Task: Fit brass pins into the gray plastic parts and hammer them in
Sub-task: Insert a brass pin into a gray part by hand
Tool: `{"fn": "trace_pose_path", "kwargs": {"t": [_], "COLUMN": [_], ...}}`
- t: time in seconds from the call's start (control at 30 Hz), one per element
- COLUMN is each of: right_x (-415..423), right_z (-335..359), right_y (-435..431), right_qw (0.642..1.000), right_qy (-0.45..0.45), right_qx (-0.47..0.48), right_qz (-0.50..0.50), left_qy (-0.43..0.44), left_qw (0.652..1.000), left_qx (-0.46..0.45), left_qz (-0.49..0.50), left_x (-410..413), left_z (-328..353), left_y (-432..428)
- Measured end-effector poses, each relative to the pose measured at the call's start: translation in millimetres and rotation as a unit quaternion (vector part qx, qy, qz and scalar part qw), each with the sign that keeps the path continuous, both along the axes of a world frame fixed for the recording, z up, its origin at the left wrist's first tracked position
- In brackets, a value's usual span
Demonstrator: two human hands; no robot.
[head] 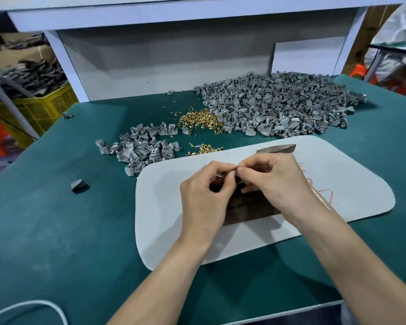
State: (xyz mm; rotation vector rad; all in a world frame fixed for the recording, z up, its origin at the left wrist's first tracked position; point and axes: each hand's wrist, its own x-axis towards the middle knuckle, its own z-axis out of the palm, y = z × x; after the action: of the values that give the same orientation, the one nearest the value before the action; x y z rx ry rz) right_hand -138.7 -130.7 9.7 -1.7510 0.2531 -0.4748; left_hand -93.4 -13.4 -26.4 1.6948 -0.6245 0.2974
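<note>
Over the white mat (338,174), my left hand (204,198) pinches a small gray plastic part (220,176), mostly hidden by the fingers. My right hand (274,181) meets it fingertip to fingertip and pinches a brass pin (234,170) at the part. A hammer lies under my right hand, its dark metal head (277,149) showing beyond the knuckles and its handle (319,195) running along my wrist. A dark metal block (251,209) sits on the mat beneath both hands.
A large heap of gray parts (279,104) fills the back right of the green table (56,219). A smaller heap (138,146) lies left of centre, with two piles of brass pins (200,119) between. One loose gray part (79,185) lies at left; a white cable (28,306) curves at the bottom left.
</note>
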Motion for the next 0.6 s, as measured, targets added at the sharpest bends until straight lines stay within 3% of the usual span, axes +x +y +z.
{"fn": "trace_pose_path", "kwargs": {"t": [0.2, 0.4, 0.6], "right_x": [-2.5, -6.0, -9.7], "right_z": [-4.7, -12.1, -11.8], "right_y": [-5.7, -1.9, 0.5], "right_qw": [0.998, 0.995, 0.994], "right_qy": [-0.031, -0.088, -0.107], "right_qx": [0.019, -0.037, -0.036], "right_qz": [0.053, -0.028, 0.004], "left_qy": [0.045, 0.09, 0.128], "left_qw": [0.998, 0.989, 0.974], "left_qx": [-0.032, -0.058, -0.107], "left_qz": [-0.042, -0.101, -0.15], "left_x": [2.6, 4.4, 2.1], "left_z": [2.3, 7.9, 13.8], "left_y": [2.3, 3.6, 6.8]}}
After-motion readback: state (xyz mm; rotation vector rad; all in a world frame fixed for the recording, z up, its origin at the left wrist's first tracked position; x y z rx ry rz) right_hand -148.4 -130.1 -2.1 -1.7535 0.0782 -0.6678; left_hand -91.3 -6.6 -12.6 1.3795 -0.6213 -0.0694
